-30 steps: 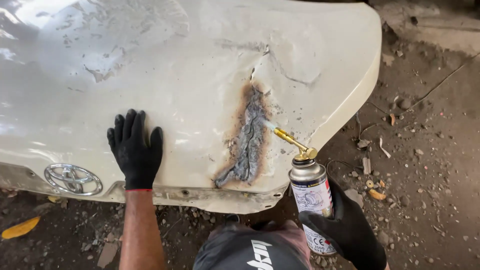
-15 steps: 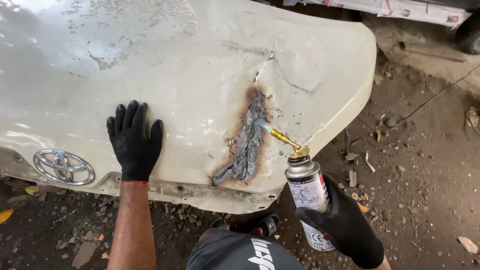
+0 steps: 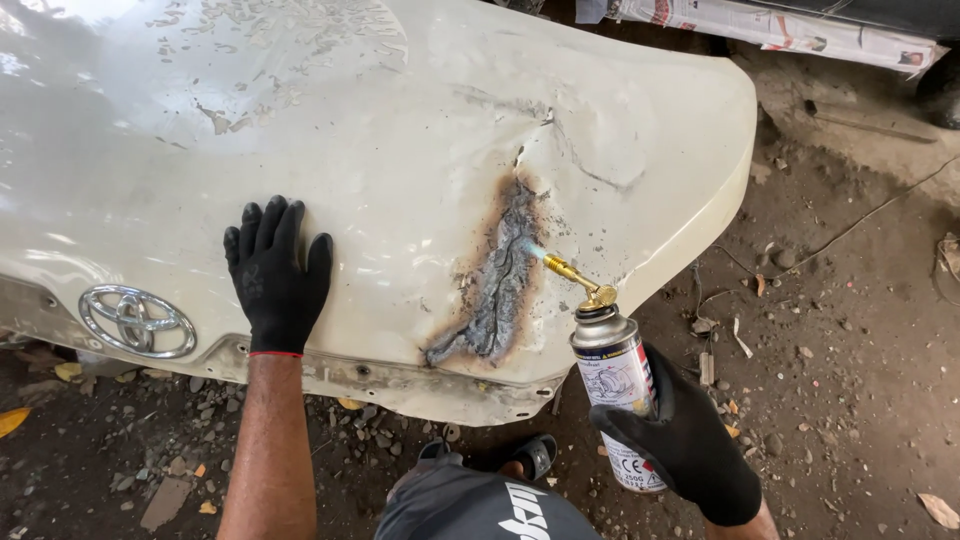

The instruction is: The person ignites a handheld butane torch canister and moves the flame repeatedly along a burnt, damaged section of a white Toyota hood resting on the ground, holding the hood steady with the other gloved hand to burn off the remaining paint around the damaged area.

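Note:
A cream-white car bumper (image 3: 400, 150) lies on the dirt ground, dented and cracked on its right half. A scorched, grey-black strip (image 3: 500, 275) runs down the dent. My left hand (image 3: 275, 275), in a black glove, rests flat with fingers spread on the bumper left of the burn. My right hand (image 3: 685, 440), also gloved, grips a gas canister (image 3: 615, 385) topped by a brass torch nozzle (image 3: 575, 278). The nozzle points up-left at the scorched strip, a small pale flame at its tip.
A chrome oval emblem (image 3: 137, 320) sits on the bumper's lower left edge. Dirt ground (image 3: 850, 350) with stones and scraps surrounds it. Newspaper-covered sheeting (image 3: 780, 30) lies at the top right. My knee in dark cloth (image 3: 480, 505) and a sandal (image 3: 535, 455) are at the bottom.
The view has shifted so the bumper sits slightly lower and right. The torch nozzle has moved closer to the burnt strip. My left hand stays flat on the bumper.

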